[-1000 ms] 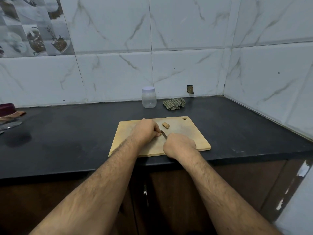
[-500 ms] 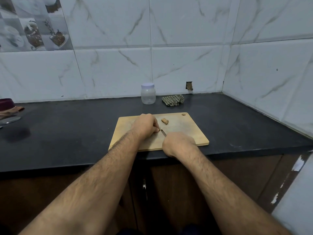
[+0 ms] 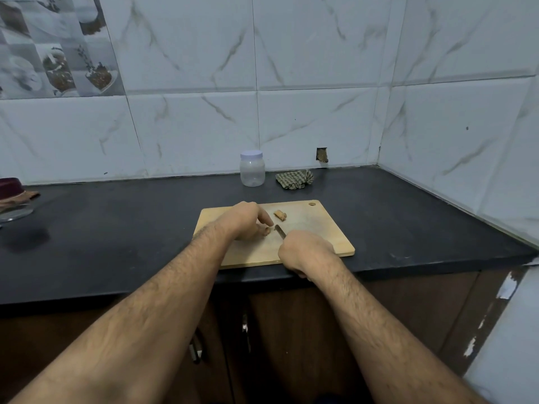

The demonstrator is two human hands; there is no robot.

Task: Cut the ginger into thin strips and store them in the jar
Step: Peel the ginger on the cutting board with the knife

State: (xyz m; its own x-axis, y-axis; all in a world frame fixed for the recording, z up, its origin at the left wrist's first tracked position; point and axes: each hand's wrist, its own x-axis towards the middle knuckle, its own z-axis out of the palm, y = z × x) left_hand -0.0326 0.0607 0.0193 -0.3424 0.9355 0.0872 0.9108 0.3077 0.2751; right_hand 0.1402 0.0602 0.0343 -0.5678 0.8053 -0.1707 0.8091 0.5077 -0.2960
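Note:
A wooden cutting board lies on the black counter. My left hand holds a small ginger piece down on the board under its fingertips. My right hand grips a knife, whose blade tip sits just right of that ginger piece. A second ginger piece lies loose on the board behind the blade. A clear plastic jar with a white lid on stands at the back near the wall.
A crumpled checked cloth lies right of the jar. At the far left edge sit a dark red bowl and a glass lid. Tiled walls close the counter at the back and right. Cabinet doors are below.
The camera has tilted slightly. My left hand's forefinger has lifted a little, exposing the ginger piece, and the knife blade sits a bit to the right of it.

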